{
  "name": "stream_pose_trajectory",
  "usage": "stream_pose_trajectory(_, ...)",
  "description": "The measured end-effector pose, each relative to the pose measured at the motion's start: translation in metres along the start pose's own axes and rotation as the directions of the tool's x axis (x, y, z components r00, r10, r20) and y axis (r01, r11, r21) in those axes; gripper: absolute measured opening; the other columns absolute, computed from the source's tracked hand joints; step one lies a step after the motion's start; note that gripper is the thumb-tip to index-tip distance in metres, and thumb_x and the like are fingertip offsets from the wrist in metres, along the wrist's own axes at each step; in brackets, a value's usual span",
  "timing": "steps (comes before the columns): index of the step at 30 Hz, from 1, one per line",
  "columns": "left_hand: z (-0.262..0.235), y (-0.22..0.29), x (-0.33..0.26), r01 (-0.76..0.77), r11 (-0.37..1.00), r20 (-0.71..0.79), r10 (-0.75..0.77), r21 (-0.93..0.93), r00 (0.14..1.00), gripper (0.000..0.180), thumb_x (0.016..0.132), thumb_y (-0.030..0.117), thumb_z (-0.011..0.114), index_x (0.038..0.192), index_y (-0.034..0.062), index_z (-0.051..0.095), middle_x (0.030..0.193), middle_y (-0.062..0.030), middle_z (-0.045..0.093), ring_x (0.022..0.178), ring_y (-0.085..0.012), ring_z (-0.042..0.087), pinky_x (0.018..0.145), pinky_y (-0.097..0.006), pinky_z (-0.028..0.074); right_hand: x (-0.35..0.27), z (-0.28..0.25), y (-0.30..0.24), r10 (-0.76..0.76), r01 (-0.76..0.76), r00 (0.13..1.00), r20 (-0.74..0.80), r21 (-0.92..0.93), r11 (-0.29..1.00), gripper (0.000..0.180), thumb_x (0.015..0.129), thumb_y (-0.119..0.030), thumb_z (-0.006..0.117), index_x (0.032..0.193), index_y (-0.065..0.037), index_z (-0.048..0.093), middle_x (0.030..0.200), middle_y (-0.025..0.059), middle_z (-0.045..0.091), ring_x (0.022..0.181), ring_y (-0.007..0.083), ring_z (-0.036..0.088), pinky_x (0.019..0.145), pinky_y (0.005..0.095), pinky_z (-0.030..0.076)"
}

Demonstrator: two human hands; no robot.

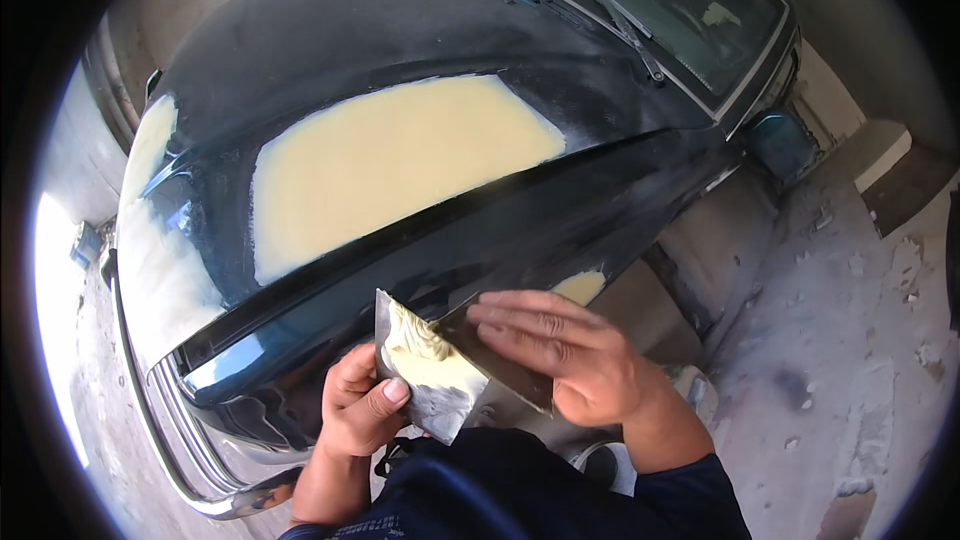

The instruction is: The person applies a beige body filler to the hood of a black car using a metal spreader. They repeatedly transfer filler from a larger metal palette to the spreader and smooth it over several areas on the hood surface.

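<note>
My left hand [362, 402] grips a flat metal plate [436, 408] by its edge, thumb on top. A thick heap of pale yellow body filler [418, 342] lies on that plate. In my right hand [565, 355] is a dark, thin spreader [510, 372], with my fingers stretched along its back. The spreader's edge meets the filler on the plate. Just beyond both hands stands a dark car's fender [440, 275]. A large smooth patch of pale yellow filler [400, 165] covers part of the hood [350, 25].
More pale filler coats the car's front corner [165, 265], and a small patch [580, 287] sits on the fender. A chrome bumper [245, 500] curves round the lower left. The windshield [690, 15] and side mirror [780, 145] are at upper right, above a stained concrete floor [800, 340].
</note>
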State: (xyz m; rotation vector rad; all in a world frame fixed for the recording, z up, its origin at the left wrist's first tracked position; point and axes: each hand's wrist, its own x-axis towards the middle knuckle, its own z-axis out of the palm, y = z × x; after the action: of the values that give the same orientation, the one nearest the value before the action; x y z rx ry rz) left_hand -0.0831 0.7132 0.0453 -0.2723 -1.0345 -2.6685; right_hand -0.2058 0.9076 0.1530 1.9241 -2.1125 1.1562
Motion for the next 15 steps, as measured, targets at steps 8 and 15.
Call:
stream_pose_trajectory(8, 0.005, -0.001, -0.008, -0.036, 0.999, -0.124, 0.038, 0.017, 0.992, 0.046, 0.082, 0.006, 0.066, 0.124, -0.0026, 0.05, 0.113, -0.016, 0.063, 0.103, -0.0271, 0.063, 0.093, -0.039, 0.048, 0.009, -0.077, 0.106, 0.302, -0.47, 0.88, -0.367, -0.585, 0.661, 0.029, 0.091, -0.005, 0.051, 0.118, -0.001, 0.059, 0.118, 0.013, 0.061, 0.108, 0.031, 0.056, 0.093, 0.0378, 0.044)
stream_pose_trajectory(15, 0.002, -0.006, -0.015, 0.0, 1.0, -0.154, 0.004, 0.03, 0.988, 0.046, 0.083, 0.006, 0.066, 0.124, -0.0032, 0.05, 0.114, -0.0155, 0.062, 0.105, -0.0264, 0.062, 0.095, -0.039, 0.047, 0.046, -0.088, 0.171, 0.403, -0.519, 0.851, -0.335, -0.65, 0.556, 0.029, 0.092, -0.008, 0.05, 0.119, -0.004, 0.06, 0.116, 0.0121, 0.063, 0.108, 0.031, 0.055, 0.093, 0.0397, 0.044)
